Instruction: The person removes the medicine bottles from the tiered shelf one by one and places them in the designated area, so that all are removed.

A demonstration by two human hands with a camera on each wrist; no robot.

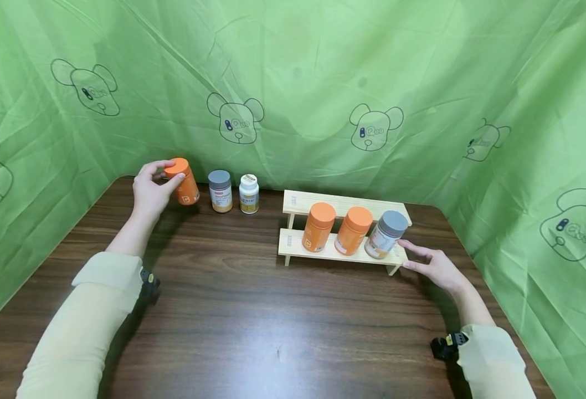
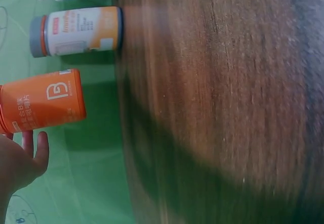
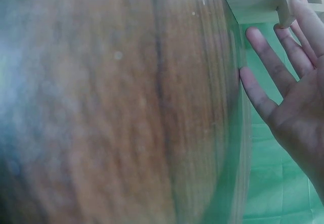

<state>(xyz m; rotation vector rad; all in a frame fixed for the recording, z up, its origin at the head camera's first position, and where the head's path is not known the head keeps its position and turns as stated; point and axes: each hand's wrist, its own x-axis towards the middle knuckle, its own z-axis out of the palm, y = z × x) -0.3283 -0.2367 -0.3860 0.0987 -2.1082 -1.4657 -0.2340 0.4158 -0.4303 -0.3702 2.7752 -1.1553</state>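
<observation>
My left hand point(image 1: 151, 192) pinches the cap point(image 1: 181, 167) of an orange bottle point(image 1: 186, 187) between thumb and fingertips, and the bottle's body hangs directly below that grip, leaning a little in the head view, its base apart from the table point(image 1: 223, 310). To hold it well, I judge, I want even pressure across the lid, no twist that might loosen it, and the body brought upright, since the weight sits under the fingers and could swing. Near it, to the right, stand a grey-capped bottle point(image 1: 221, 194) and a small white bottle point(image 1: 248, 196), so I would give both clearance. My right hand point(image 1: 435, 270) has its fingers extended and spread, and the thumb seems to touch the right end of a two-tier wooden rack point(image 1: 343, 205); light contact should suffice there, as a hard push could shift the rack. Just beside those fingers, on the lower shelf, stands a grey-capped jar point(image 1: 384, 239), with two orange jars point(image 1: 318, 231) in line to its left. Farther out, green cloth point(image 1: 298, 50) printed with bear heads rises behind.
</observation>
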